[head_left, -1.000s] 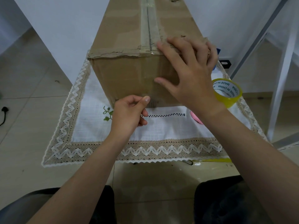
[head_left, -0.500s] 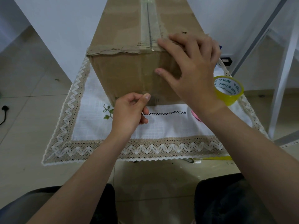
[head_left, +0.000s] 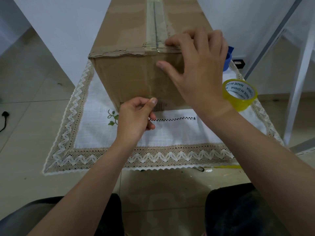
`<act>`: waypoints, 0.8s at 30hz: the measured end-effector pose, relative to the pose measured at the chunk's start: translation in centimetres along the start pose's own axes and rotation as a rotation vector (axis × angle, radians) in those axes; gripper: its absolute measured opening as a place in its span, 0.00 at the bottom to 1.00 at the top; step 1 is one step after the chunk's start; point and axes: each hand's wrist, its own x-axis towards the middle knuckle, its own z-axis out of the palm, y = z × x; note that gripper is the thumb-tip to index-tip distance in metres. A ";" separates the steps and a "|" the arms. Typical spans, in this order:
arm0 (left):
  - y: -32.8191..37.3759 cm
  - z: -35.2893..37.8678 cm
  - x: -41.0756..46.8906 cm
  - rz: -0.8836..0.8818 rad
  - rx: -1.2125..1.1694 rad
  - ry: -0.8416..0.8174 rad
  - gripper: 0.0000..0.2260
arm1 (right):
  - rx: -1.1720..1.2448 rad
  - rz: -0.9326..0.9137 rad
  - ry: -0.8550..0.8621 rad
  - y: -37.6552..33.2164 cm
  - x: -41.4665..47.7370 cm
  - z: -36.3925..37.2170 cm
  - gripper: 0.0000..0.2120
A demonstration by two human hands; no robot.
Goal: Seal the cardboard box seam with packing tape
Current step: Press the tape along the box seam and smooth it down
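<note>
Hardly anything has shifted in the last second: both hands keep their places and only the view has tipped a touch.

At the left, the white cloth with a beige zigzag lace border (head_left: pixel 179 132) lies over the table, and the long brown cardboard box (head_left: pixel 127 77) stands on it, one end towards the person. Its centre seam (head_left: pixel 154 23) runs away along the top and already looks glossy with tape.

The left hand (head_left: pixel 136 116) sits at the bottom of the box's near face, thumb pressed against the curled forefinger. It seems to pinch the free end of a strip of clear tape (head_left: pixel 153 82), which shows only as a faint shiny band down that face.

The right hand (head_left: pixel 199 68) lies spread on the box's top front edge just right of the seam, fingers straight on top, thumb on the near face, holding nothing.

Just beyond it a blue object (head_left: pixel 227 58) peeks out. Further right, the yellow roll of packing tape (head_left: pixel 240 94) rests on the cloth, apart from both hands.

The step in hand looks like bringing the tape end over the edge and fixing it. Next, the pinched end probably needs pressing flat against the cardboard, then smoothing downward without creases.
</note>
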 end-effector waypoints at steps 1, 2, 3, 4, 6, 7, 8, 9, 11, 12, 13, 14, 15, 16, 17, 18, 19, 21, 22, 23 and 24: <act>0.0 0.0 0.0 -0.001 0.001 0.000 0.07 | -0.005 -0.016 -0.021 0.2 -0.5 0.1 0.26; 0.0 0.0 0.0 -0.003 -0.002 -0.001 0.07 | -0.024 -0.040 -0.052 0.4 -0.9 0.1 0.31; 0.1 0.0 0.0 -0.005 -0.007 -0.001 0.07 | -0.057 -0.070 -0.086 0.6 -1.3 0.0 0.35; 0.1 0.1 0.0 -0.006 -0.009 0.000 0.07 | -0.094 -0.097 -0.118 0.8 -1.6 0.0 0.40; 0.1 0.1 0.0 -0.006 -0.010 0.003 0.07 | -0.131 -0.122 -0.156 0.9 -1.9 -0.1 0.45; 0.2 0.1 0.0 -0.005 -0.012 0.003 0.07 | -0.124 -0.120 -0.157 0.9 -1.9 -0.2 0.45; 0.2 0.2 -0.1 -0.003 -0.013 0.003 0.07 | -0.103 -0.109 -0.147 0.8 -1.8 -0.3 0.44; 0.2 0.2 -0.1 -0.003 -0.013 0.002 0.07 | -0.072 -0.087 -0.126 0.6 -1.5 -0.4 0.41; 0.2 0.1 0.0 -0.007 -0.015 0.000 0.07 | -0.006 -0.021 -0.071 0.0 -0.6 -0.4 0.35; 0.2 0.1 -0.1 -0.010 -0.015 0.000 0.07 | 0.012 0.012 -0.047 -0.2 -0.1 -0.3 0.32; 0.2 0.1 0.0 -0.011 -0.015 0.000 0.07 | 0.017 0.038 -0.028 -0.4 0.2 -0.1 0.30; 0.2 0.1 0.0 -0.012 -0.015 0.001 0.07 | 0.009 0.054 -0.010 -0.6 0.3 0.1 0.29; 0.1 0.1 0.0 -0.011 -0.015 0.002 0.07 | -0.007 0.055 0.003 -0.7 0.1 0.4 0.30; 0.1 0.1 0.0 -0.010 -0.016 0.003 0.07 | -0.034 0.039 0.004 -0.8 -0.3 0.7 0.31; 0.1 0.0 0.0 -0.011 -0.016 0.004 0.07 | -0.069 0.010 -0.010 -0.8 -0.9 1.0 0.35; 0.1 0.0 0.0 -0.014 -0.017 0.003 0.07 | -0.105 -0.023 -0.030 -0.7 -1.6 1.3 0.39; 0.1 0.0 0.0 -0.018 -0.018 0.003 0.07 | -0.135 -0.052 -0.045 -0.5 -2.1 1.5 0.42; 0.1 0.0 0.0 -0.024 -0.017 0.004 0.07 | -0.160 -0.077 -0.053 -0.3 -2.4 1.6 0.46; 0.1 0.0 0.0 -0.024 -0.017 0.006 0.07 | -0.155 -0.074 -0.050 -0.2 -2.3 1.6 0.46; 0.2 0.0 0.0 -0.023 -0.016 0.008 0.07 | -0.135 -0.062 -0.043 -0.3 -2.1 1.5 0.46; 0.2 0.0 0.0 -0.022 -0.013 0.008 0.07 | -0.102 -0.044 -0.030 -0.4 -1.9 1.2 0.44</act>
